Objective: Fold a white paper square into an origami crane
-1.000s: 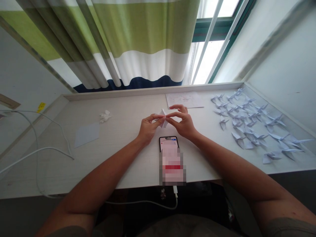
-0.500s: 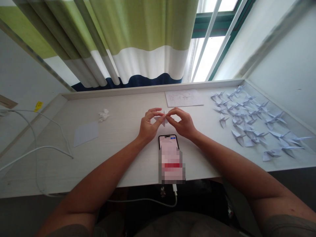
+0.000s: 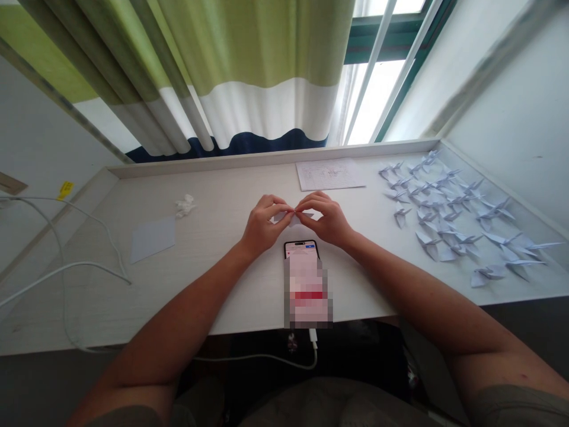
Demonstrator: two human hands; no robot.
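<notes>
Between my two hands, above the middle of the desk, is a small folded white paper piece (image 3: 293,219). My left hand (image 3: 265,220) pinches it from the left with thumb and fingers. From the right, my right hand (image 3: 324,218) pinches it too, and the fingertips of both hands meet at its top. Part of the paper is hidden by the fingers. Just below the hands lies a phone (image 3: 304,284), its screen lit and partly blurred out. Many folded paper cranes (image 3: 448,207) are spread over the right side of the desk.
A flat white paper sheet (image 3: 153,238) and a crumpled tissue (image 3: 185,205) lie on the left. A written-on sheet (image 3: 331,174) is at the back. White cables (image 3: 98,268) loop over the left side, and a charging cable (image 3: 313,339) runs from the phone.
My left hand's fingers have closed in, with their tips now together at the paper's top. The paper looks lower and flatter between the hands. The camera view has shifted slightly.
</notes>
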